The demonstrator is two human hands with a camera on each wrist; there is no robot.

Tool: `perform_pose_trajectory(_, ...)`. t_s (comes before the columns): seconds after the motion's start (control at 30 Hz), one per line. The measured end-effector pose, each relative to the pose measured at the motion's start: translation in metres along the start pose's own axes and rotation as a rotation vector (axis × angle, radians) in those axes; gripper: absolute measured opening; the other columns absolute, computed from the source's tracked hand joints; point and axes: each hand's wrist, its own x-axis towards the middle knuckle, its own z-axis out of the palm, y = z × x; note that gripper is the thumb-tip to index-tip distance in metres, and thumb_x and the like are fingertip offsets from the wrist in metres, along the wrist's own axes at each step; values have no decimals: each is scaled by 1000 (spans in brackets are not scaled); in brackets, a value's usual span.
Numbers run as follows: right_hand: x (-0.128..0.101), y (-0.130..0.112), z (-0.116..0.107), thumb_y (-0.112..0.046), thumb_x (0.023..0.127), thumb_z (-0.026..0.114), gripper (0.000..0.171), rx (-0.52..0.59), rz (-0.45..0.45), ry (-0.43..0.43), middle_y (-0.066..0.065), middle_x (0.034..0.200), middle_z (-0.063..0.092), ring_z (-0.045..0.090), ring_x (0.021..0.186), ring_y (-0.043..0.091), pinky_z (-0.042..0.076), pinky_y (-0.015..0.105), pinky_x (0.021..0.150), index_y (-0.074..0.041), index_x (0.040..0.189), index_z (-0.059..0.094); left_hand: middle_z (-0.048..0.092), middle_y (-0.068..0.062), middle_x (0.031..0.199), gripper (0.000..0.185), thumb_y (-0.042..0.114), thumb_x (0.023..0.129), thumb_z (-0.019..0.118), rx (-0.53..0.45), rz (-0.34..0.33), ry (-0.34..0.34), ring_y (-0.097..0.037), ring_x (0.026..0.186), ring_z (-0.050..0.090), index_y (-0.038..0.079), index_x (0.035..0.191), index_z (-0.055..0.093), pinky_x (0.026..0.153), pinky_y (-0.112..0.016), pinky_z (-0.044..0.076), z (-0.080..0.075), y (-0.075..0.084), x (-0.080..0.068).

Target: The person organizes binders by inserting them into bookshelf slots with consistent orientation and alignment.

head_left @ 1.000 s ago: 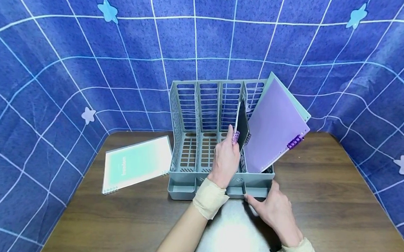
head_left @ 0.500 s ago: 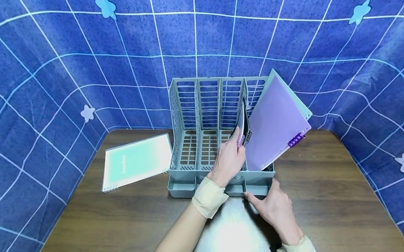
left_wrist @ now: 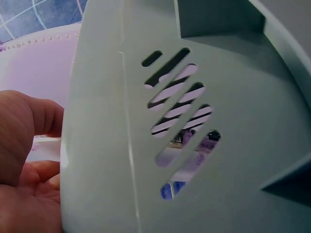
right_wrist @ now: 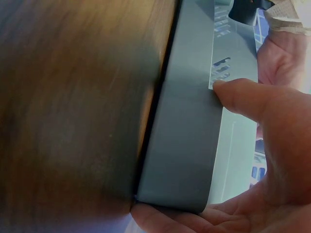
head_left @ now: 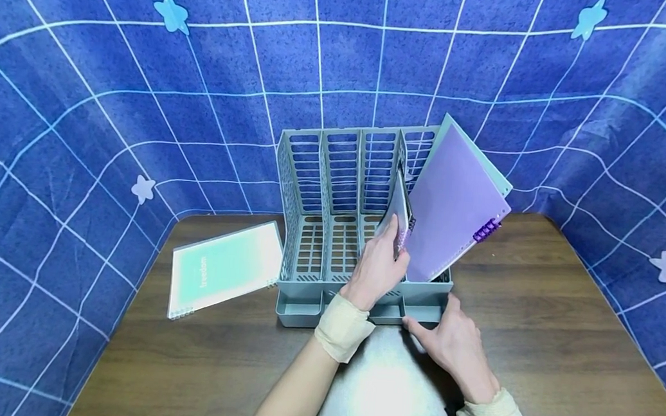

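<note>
A grey file organizer (head_left: 338,293) with upright dividers stands on the table. My left hand (head_left: 376,266) reaches in near its right-hand divider and holds a small spiral notebook (head_left: 398,209) with a purple coil. Right beside that notebook shows a black coil (head_left: 410,221), mostly hidden. In the left wrist view the organizer's slotted front (left_wrist: 102,145) covers much of the scene, with my thumb and fingers behind its edge. My right hand (head_left: 455,345) grips the organizer's front right corner, thumb on the tray rim (right_wrist: 216,116) and fingers around the end.
A purple spiral notebook (head_left: 454,210) leans right in the rightmost compartment, with a mint-green cover (head_left: 495,168) behind it. A mint-and-white spiral notebook (head_left: 227,268) lies on the wooden table (head_left: 206,367) at left. Blue patterned cloth (head_left: 343,60) hangs behind.
My left hand has shifted slightly right and the small notebook has swung toward the divider, showing more of its light side. The right hand stays at the corner.
</note>
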Motion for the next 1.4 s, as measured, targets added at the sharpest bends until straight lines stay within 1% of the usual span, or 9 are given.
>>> perform_pose_trajectory(0.13, 0, -3, -2, -61, 79, 80, 105, -7, 8, -18, 41, 103, 66, 66, 91, 58, 53, 64, 75, 13, 142, 39, 45, -17, 158, 72, 19, 97, 59, -4, -1, -5, -24, 136, 55, 2, 161, 30, 109, -36, 47, -2, -2, -1)
perform_pose_trajectory(0.53, -1, -4, -2, -64, 80, 80, 107, -9, 10, -32, 41, 101, 66, 67, 89, 57, 53, 63, 73, 14, 141, 39, 33, -14, 166, 85, 35, 97, 64, -26, -74, -78, -23, 147, 41, 6, 164, 20, 117, -38, 39, -11, 0, -4)
perform_pose_trajectory(0.67, -1, -4, -2, -63, 80, 80, 108, -9, 7, -27, 41, 101, 66, 66, 89, 58, 53, 63, 72, 14, 142, 38, 32, -14, 166, 87, 38, 97, 66, -8, -55, -85, -25, 140, 51, 8, 165, 19, 115, -38, 41, -20, 3, -7)
perform_pose_trajectory(0.8, -1, -4, -2, -65, 80, 79, 109, -13, 18, -39, 42, 103, 65, 66, 91, 59, 53, 64, 74, 14, 143, 37, 25, -7, 169, 89, 45, 97, 65, 36, -27, -107, -26, 114, 65, 12, 165, 18, 111, -38, 45, -34, 10, -12)
perform_pose_trajectory(0.9, -1, -4, -2, -65, 80, 79, 109, -20, 23, -40, 43, 103, 65, 65, 91, 60, 53, 64, 75, 14, 143, 37, 19, -1, 171, 90, 51, 97, 64, 54, 6, -126, -26, 129, 59, 15, 165, 18, 114, -39, 43, -49, 18, -16)
perform_pose_trajectory(1.0, -1, -4, -2, -63, 80, 79, 108, -22, 18, -31, 43, 102, 65, 65, 90, 60, 53, 65, 75, 14, 142, 38, 15, 5, 171, 92, 58, 96, 62, 44, 36, -142, -22, 153, 32, 18, 166, 17, 120, -41, 35, -64, 24, -21)
perform_pose_trajectory(1.1, -1, -3, -2, -63, 80, 79, 107, -20, 9, -28, 43, 101, 65, 65, 90, 60, 53, 64, 74, 15, 142, 38, 11, 12, 171, 94, 64, 95, 60, 23, 48, -157, -16, 156, 21, 23, 166, 15, 122, -42, 30, -78, 26, -27)
perform_pose_trajectory(1.27, -2, -4, -3, -65, 80, 78, 108, -22, 8, -41, 43, 103, 65, 65, 92, 60, 53, 64, 76, 13, 144, 37, 12, 16, 170, 92, 69, 94, 58, 31, 66, -177, -11, 155, 21, 30, 165, 14, 122, -40, 30, -100, 25, -38)
perform_pose_trajectory(1.4, -1, -4, -2, -64, 81, 78, 108, -21, 14, -47, 45, 105, 63, 64, 94, 61, 53, 65, 78, 12, 145, 36, 18, 12, 169, 88, 67, 96, 57, 53, 85, -138, -15, 155, 25, 29, 165, 18, 122, -41, 29, -118, 21, -47)
